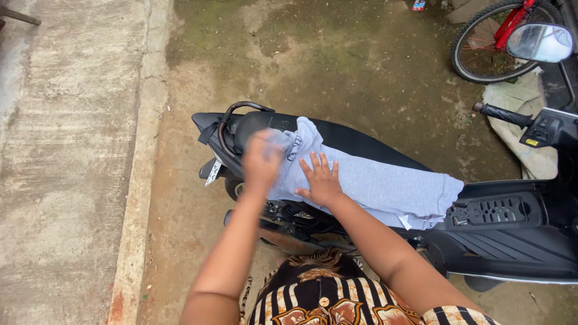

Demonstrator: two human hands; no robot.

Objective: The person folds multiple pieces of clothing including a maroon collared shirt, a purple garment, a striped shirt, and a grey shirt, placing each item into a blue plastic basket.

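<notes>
A light grey garment [373, 186], of soft knit cloth, lay spread along the black seat [355, 139] of a scooter [506, 241] parked on bare, mossy ground [337, 54]. It ran from the rear of the seat, near the curved grab rail [232, 117], toward the footboard [490, 212] at about three o'clock, where its folded end hung just over the seat's edge.

The right hand [322, 180] rested flat on the garment near its middle, fingers spread wide and pointing toward twelve o'clock, palm pressing the cloth; it held nothing. The left hand [262, 161], at about nine o'clock from the right and close beside it, was over the garment's rear end next to the grab rail. It was blurred, so whether it gripped the cloth or only touched it could not be told.

Both bare forearms reached up from the bottom of the view, over a black top with brown and white patterning [325, 301].

At two o'clock from the garment stood the scooter's left handlebar grip [500, 113] and a round mirror [540, 42]. Behind them, a bicycle wheel [481, 48] with a red frame stood near a pale sack [518, 108] on the ground. A concrete strip [66, 162] with a raised kerb ran down the nine o'clock side, well apart from the scooter.
</notes>
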